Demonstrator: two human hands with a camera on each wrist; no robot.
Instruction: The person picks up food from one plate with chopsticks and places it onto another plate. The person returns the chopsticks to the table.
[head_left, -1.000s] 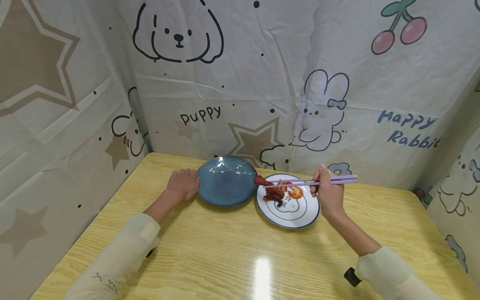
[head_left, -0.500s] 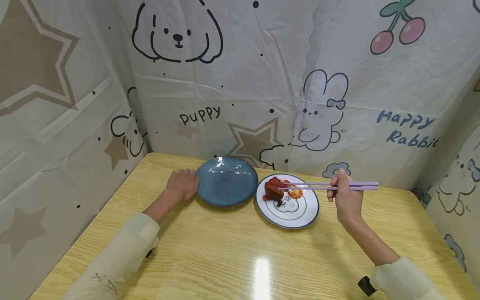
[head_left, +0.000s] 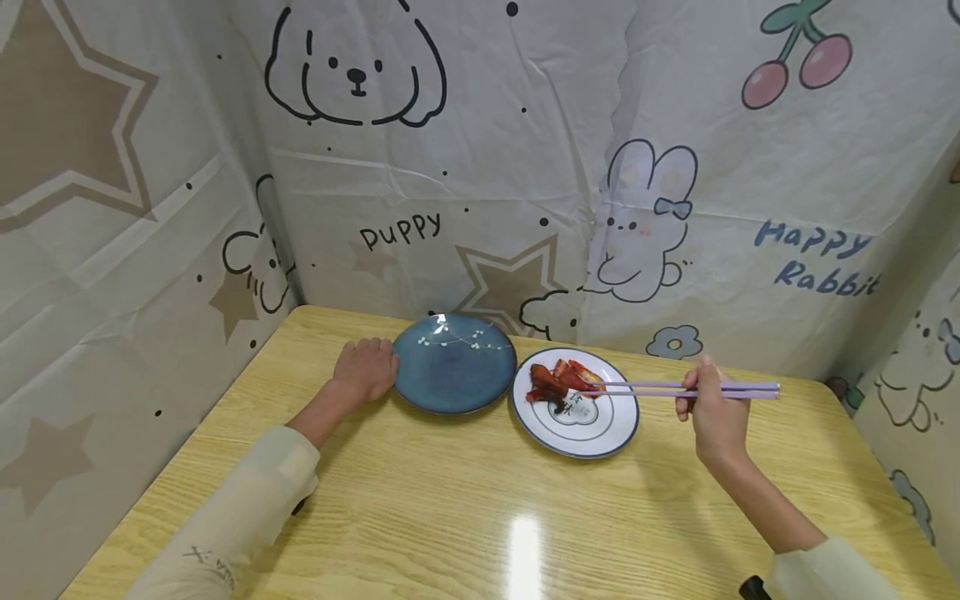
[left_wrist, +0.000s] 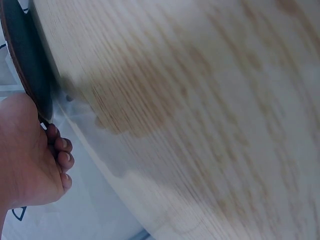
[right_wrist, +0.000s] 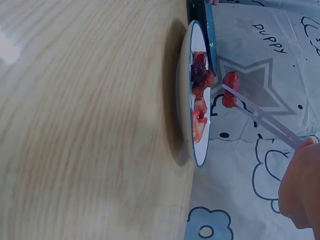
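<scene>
My left hand (head_left: 365, 368) is at the left rim of a blue plate (head_left: 453, 375) with a white blossom pattern, its fingers curled at the edge. In the left wrist view the fingertips (left_wrist: 65, 159) show just below the plate's dark rim. My right hand (head_left: 720, 412) holds a pair of pale purple chopsticks (head_left: 652, 388). Between their tips is a glossy red piece of food (right_wrist: 230, 90), raised off the white plate (head_left: 592, 437) in the right wrist view. On that blue-rimmed plate lie a dark brown piece (head_left: 545, 385) and orange-red pieces (right_wrist: 199, 125).
The two plates stand almost side by side near the back of a wooden table (head_left: 420, 508). A printed cloth (head_left: 487, 167) hangs close behind the table's back edge and along both sides.
My right hand has drawn to the right and slightly toward me. The red piece in the chopsticks has gone from beside the blue plate to over the white plate. My left hand stays put.
</scene>
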